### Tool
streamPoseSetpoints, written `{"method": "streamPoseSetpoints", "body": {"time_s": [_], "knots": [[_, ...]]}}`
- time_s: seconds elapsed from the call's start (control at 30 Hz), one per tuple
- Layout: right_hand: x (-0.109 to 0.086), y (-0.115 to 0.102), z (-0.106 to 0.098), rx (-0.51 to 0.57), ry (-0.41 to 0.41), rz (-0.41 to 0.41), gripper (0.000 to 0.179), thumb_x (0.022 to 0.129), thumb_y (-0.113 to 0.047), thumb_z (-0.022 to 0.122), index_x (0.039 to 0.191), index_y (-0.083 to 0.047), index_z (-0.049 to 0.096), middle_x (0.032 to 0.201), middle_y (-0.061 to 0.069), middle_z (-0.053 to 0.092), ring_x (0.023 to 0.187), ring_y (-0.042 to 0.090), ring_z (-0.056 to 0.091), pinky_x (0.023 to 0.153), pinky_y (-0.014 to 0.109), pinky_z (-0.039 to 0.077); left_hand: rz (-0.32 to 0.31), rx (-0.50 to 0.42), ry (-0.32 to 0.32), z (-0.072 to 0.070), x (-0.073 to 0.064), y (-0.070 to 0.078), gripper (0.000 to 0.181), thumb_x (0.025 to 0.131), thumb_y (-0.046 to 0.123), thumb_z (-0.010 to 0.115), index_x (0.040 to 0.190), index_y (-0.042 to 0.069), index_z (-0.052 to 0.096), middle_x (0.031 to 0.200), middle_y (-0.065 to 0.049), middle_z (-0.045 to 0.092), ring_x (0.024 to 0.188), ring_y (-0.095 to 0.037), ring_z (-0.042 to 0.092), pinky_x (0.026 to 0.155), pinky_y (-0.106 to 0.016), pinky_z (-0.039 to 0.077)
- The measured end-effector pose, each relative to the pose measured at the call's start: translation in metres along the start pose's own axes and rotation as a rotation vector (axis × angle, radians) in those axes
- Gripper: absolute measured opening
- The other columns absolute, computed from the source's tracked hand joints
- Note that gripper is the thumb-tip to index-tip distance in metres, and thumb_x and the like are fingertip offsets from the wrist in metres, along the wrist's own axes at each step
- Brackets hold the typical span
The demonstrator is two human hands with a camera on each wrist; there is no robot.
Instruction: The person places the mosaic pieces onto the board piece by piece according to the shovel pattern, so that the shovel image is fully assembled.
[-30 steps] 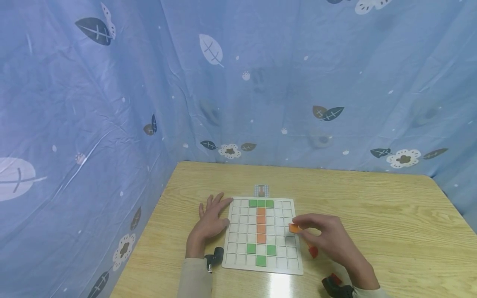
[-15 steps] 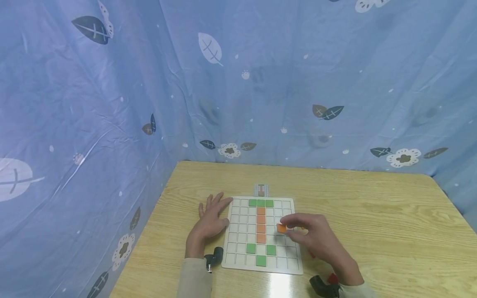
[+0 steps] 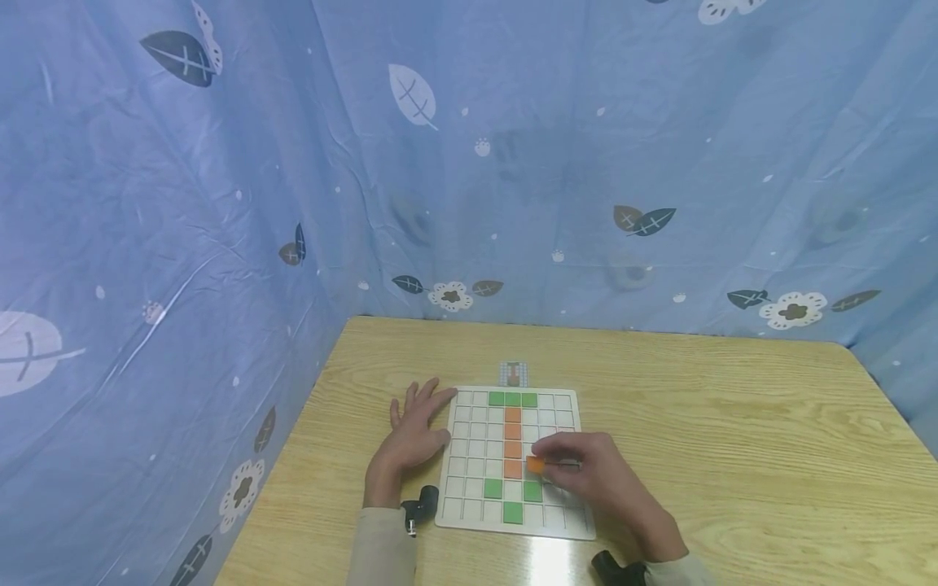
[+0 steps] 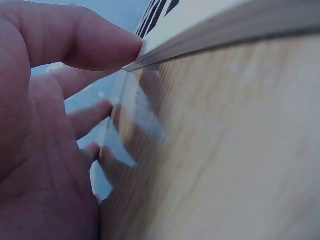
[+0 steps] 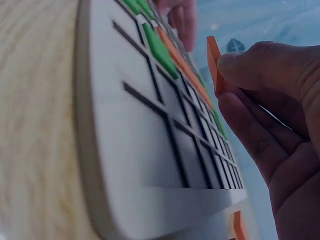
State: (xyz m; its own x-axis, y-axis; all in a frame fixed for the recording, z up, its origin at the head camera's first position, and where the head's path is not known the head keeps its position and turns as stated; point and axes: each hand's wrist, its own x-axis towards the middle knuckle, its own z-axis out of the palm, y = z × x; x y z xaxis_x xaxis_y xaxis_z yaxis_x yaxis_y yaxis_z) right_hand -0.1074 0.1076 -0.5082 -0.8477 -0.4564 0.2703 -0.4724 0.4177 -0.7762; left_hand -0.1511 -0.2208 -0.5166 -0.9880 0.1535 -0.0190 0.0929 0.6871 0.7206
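Observation:
A white grid board (image 3: 462, 511) lies on the wooden table. On it an orange column of tiles (image 3: 513, 449) runs under a row of green tiles (image 3: 513, 399), with three more green tiles (image 3: 513, 513) near its front. My right hand (image 3: 597, 472) pinches a square orange tile (image 5: 214, 65) between thumb and fingers, just right of the column's lower end. In the head view that tile overlaps the board. My left hand (image 3: 413, 439) rests at the board's left side, thumb and index finger touching its edge, other fingers spread. In the left wrist view, the thumb (image 4: 110, 47) meets the board's edge.
Behind the board lies a small printed card (image 3: 513, 373) with a grid pattern. Another orange piece (image 5: 240, 227) shows past the board's edge in the right wrist view. A blue patterned curtain (image 3: 557, 163) hangs at the back and left of the table (image 3: 733, 423).
My right hand has carried the orange tile leftward from the board's right edge to beside the orange column, and slightly toward the front. My left hand has stayed at the board's left edge.

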Motion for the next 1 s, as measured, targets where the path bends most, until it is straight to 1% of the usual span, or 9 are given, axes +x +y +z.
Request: {"method": "streamPoseSetpoints", "body": {"time_s": [0.13,0.3,0.57,0.77,0.9,1.0], "knots": [[0.000,0.002,0.005,-0.023,-0.011,0.007,0.025,0.089,-0.002,0.085,0.111,-0.014,0.085,0.108,-0.004,0.085,0.099,0.010,0.080,0.090,0.030,0.067,0.000,-0.004,-0.002,0.000,0.000,0.000,0.083,0.079,0.006,0.063,0.160,0.021,0.058,0.182,-0.014,0.027,0.171,-0.046,0.000,0.130,-0.074,-0.015],[-0.001,0.003,0.009,-0.050,-0.015,0.007,0.026,0.089,-0.002,0.084,0.112,-0.014,0.085,0.108,-0.004,0.085,0.099,0.010,0.080,0.091,0.032,0.066,-0.004,-0.013,-0.004,0.000,0.000,0.000,0.083,0.078,0.005,0.063,0.160,0.021,0.057,0.182,-0.014,0.027,0.171,-0.046,-0.001,0.130,-0.073,-0.016],[-0.001,0.002,0.011,-0.117,0.007,-0.027,0.029,0.087,-0.001,0.084,0.113,-0.013,0.084,0.112,-0.002,0.085,0.104,0.015,0.080,0.094,0.037,0.066,-0.004,-0.023,-0.005,0.000,0.000,-0.001,0.083,0.079,0.006,0.063,0.160,0.022,0.057,0.182,-0.014,0.026,0.171,-0.045,-0.001,0.130,-0.073,-0.017],[0.000,0.003,0.015,-0.140,0.035,-0.080,0.033,0.083,0.003,0.084,0.113,-0.011,0.084,0.113,0.000,0.085,0.106,0.019,0.081,0.096,0.039,0.066,-0.005,-0.013,-0.001,0.000,0.001,-0.001,0.084,0.078,0.006,0.063,0.160,0.022,0.057,0.182,-0.014,0.026,0.171,-0.046,-0.001,0.130,-0.073,-0.017],[0.000,0.003,0.016,-0.171,0.041,-0.072,0.033,0.083,0.002,0.085,0.113,-0.013,0.085,0.113,-0.002,0.085,0.108,0.018,0.081,0.097,0.039,0.065,-0.001,-0.014,-0.002,0.000,0.001,-0.001,0.084,0.078,0.005,0.063,0.160,0.022,0.057,0.182,-0.014,0.027,0.171,-0.046,-0.001,0.129,-0.073,-0.017],[0.000,0.001,0.016,-0.174,0.039,-0.063,0.032,0.084,0.001,0.086,0.113,-0.014,0.085,0.113,-0.003,0.085,0.108,0.018,0.081,0.097,0.040,0.065,-0.001,-0.016,-0.003,0.000,0.001,-0.001,0.084,0.078,0.005,0.063,0.160,0.022,0.058,0.182,-0.014,0.026,0.171,-0.046,-0.001,0.129,-0.073,-0.017]]}}
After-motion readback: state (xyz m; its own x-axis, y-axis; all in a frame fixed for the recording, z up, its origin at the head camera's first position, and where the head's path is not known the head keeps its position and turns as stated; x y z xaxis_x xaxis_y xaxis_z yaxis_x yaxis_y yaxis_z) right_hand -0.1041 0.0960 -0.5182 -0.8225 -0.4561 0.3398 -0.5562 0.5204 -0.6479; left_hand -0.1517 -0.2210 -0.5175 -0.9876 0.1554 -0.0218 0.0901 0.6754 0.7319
